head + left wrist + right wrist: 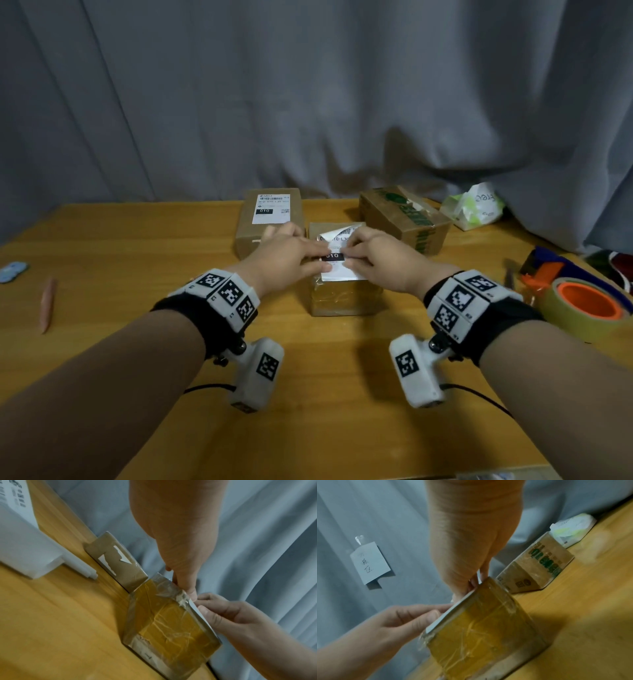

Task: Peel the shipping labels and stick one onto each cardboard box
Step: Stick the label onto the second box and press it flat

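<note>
A tape-wrapped cardboard box [342,298] stands at the table's middle. On its top lies a white shipping label [337,274] whose far end curls upward. My left hand [305,251] lies on the label's left side with fingers laid flat. My right hand [352,257] pinches the label's right part; the left wrist view shows its thumb and fingertips [202,608] on the label's edge [204,616]. Behind on the left, a brown box [246,236] carries a label [270,209]. At the back right stands a green-printed box [404,219] with no label showing.
A tape roll with an orange core [589,305] and an orange cutter [544,270] lie at the right edge. A tissue pack [474,209] sits back right. A pink pen [48,305] lies far left. A grey curtain [308,102] closes off the back.
</note>
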A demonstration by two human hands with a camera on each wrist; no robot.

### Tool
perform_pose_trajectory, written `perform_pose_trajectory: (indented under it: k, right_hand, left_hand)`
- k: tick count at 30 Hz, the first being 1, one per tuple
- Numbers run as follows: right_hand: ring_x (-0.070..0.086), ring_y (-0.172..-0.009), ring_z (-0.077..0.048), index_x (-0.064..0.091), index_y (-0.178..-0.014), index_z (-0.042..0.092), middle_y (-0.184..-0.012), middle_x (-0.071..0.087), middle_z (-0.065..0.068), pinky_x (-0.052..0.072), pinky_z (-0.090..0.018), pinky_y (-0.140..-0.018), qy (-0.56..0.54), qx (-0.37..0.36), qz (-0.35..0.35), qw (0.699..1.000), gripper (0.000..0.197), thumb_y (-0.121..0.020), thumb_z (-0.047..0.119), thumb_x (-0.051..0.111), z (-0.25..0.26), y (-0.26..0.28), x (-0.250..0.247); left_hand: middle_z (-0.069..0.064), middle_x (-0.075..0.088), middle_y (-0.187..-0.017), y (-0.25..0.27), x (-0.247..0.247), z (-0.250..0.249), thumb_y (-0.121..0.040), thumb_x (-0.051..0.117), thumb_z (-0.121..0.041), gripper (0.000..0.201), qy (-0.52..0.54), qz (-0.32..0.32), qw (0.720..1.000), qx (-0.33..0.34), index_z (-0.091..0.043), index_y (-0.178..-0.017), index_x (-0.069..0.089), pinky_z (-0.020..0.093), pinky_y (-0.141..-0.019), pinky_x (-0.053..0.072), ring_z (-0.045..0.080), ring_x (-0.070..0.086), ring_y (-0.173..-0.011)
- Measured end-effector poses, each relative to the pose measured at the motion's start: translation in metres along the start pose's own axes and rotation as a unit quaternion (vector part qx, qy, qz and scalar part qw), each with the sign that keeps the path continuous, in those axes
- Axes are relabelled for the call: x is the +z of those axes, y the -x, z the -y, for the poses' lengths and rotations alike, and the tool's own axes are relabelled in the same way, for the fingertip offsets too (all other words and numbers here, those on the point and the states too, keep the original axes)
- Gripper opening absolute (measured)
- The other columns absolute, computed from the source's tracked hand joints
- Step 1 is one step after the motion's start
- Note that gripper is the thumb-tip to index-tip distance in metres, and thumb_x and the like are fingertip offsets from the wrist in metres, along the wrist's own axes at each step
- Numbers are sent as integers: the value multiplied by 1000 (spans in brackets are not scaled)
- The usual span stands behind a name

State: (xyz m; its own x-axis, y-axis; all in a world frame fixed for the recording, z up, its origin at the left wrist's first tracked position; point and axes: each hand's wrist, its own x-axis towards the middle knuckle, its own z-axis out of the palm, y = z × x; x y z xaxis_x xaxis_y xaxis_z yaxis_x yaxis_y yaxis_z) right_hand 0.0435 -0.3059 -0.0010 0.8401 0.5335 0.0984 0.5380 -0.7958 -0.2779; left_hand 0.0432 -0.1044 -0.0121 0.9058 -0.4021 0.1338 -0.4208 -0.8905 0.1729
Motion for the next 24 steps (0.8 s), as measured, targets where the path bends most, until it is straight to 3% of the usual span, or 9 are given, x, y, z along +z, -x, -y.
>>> perform_pose_trajectory:
  k: [2, 6, 11, 17, 21, 24]
  right_hand:
    - [46, -124, -17, 60, -126, 11, -135, 51, 2, 30, -20, -104, -34, 3, 8, 999, 35, -96, 24, 50, 1, -1, 1]
    - [30, -140, -10, 46, -139, 18, -152, 35, 4, 15, -18, -112, -63, 28, 68, 995, 43, -97, 26, 48, 0, -3, -5]
    - [26, -142, -9, 42, -141, 24, -153, 32, 6, 14, -19, -112, -67, 52, 102, 991, 46, -96, 30, 49, 0, -4, -9]
    - [21, -144, -12, 36, -144, 26, -156, 25, 8, 12, -20, -113, -32, 48, 125, 991, 45, -99, 29, 42, 3, -6, -10]
    - [21, -144, -19, 35, -145, 21, -156, 26, 3, 13, -32, -119, -29, 66, 117, 990, 45, -101, 28, 37, 7, -20, -4]
    - [14, -147, -18, 26, -148, 20, -159, 18, 1, 8, -37, -121, -28, 82, 135, 987, 47, -102, 30, 30, 11, -33, 2]
  left_hand:
    - [-16, 54, -122, -3, 3, 7, -78, 42, -70, 53, 20, 29, 999, -24, -53, -128, 45, 25, -90, 15, 17, 32, -114]
    - [-10, 46, -128, -11, -1, 13, -55, 26, -92, 86, 16, 86, 994, -57, -57, -133, 31, 33, -103, 17, 19, 28, -119]
    - [-4, 40, -138, -13, -11, 10, -73, 40, -78, 73, -16, 128, 990, -53, -53, -139, 24, 35, -103, 14, 17, 24, -124]
    - [-13, 22, -155, -26, -18, 13, -61, 29, -91, 96, -63, 201, 977, -41, -49, -144, 6, 44, -108, 17, 23, 18, -134]
    - [-18, 3, -158, -34, -25, 9, -66, 33, -87, 101, -106, 223, 969, -32, -39, -148, -1, 47, -112, 13, 24, 8, -143]
    - [-14, -6, -158, -34, -26, 6, -72, 36, -82, 101, -102, 240, 965, -42, -34, -148, -9, 52, -116, 1, 25, -7, -146]
